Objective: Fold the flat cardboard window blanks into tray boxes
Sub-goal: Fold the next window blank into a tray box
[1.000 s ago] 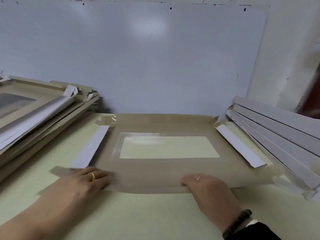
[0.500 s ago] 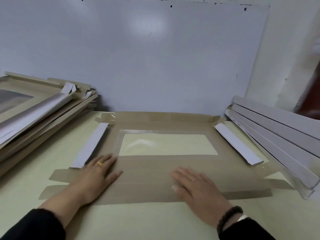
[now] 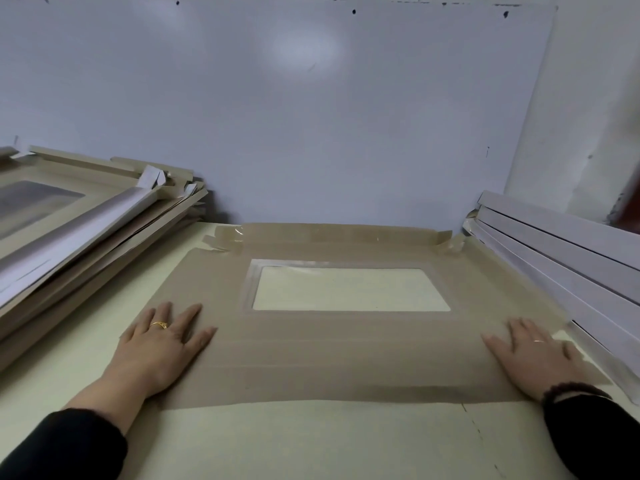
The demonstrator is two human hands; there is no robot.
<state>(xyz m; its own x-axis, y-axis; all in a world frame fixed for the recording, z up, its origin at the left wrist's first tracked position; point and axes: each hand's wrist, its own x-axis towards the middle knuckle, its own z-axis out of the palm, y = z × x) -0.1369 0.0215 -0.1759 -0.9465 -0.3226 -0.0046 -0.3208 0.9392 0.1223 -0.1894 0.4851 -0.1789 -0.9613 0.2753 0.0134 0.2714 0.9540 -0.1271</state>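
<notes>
Two hands press flat on a brown cardboard window blank (image 3: 346, 355) lying on a pale table (image 3: 311, 441) against a white wall: the left hand (image 3: 162, 344) and right hand (image 3: 540, 358) rest at its near corners, fingers straight and spread. Stacked folded trays (image 3: 69, 230) sit at left, white flat pieces (image 3: 568, 265) at right.

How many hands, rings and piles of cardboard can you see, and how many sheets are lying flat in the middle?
Hands: 2, the left hand and the right hand, both pressing flat
Rings: 2, a gold ring and a thin ring
Piles: 2, the left pile and the right pile
Flat sheets: 1, the window sheet
Total: 7
</notes>
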